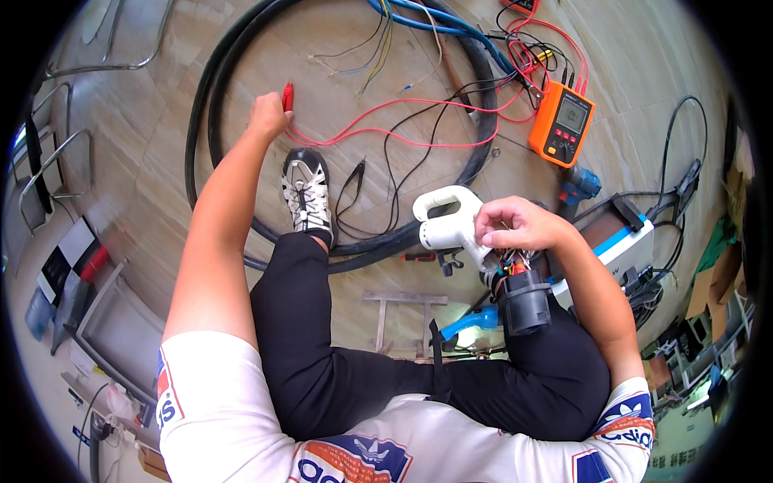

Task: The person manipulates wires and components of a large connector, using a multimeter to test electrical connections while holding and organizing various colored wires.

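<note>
Beneath the left hand (269,117) and the right hand (519,224), I see a glossy beige-grey floor (165,97) with pale diagonal streaks, lit softly and fairly evenly. Well to the left of the left hand stands bent-tube metal furniture (97,70), and farther down that side is a grey panel (125,318) in a pale frame. Nearer me than the right hand, to its left, sits a low wooden frame (405,298), while cardboard (710,283) crowds the room's edge well to its right.

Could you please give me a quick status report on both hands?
Left hand gripping red clip. Right hand at white connector handle, exposed wires below. Possible snag: red lead inside coiled black cable.
</note>
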Motion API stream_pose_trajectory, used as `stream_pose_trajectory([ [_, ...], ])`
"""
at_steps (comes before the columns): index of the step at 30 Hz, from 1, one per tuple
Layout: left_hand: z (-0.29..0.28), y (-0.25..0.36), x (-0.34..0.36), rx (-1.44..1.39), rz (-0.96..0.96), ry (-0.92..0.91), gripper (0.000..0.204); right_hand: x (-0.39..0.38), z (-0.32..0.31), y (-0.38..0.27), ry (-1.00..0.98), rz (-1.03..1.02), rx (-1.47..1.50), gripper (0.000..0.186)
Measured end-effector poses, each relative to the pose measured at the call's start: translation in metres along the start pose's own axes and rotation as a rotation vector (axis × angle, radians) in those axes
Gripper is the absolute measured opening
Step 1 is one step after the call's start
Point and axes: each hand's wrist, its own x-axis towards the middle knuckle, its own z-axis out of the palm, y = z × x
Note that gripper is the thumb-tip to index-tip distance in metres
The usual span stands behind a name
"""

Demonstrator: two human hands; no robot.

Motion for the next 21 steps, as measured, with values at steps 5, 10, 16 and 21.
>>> stream_pose_trajectory([
  [5,-0.006,-0.001,-0.005,-0.082,-0.092,0.153,0.067,-0.001,0.009,0.004,0.018,-0.008,0.052,0.018],
  [10,-0.031,0.035,0.009,-0.141,0.11,0.392,0.055,-0.005,0.008,0.003,0.035,-0.002,0.075,0.019],
  [16,-0.043,0.078,0.031,-0.121,0.411,0.397,0.04,0.001,0.013,0.001,0.003,-0.014,0.069,0.02],
  [21,-0.054,0.096,0.028,-0.108,0.433,0.343,0.013,0.001,0.015,-0.002,-0.009,-0.016,0.086,0.02],
])
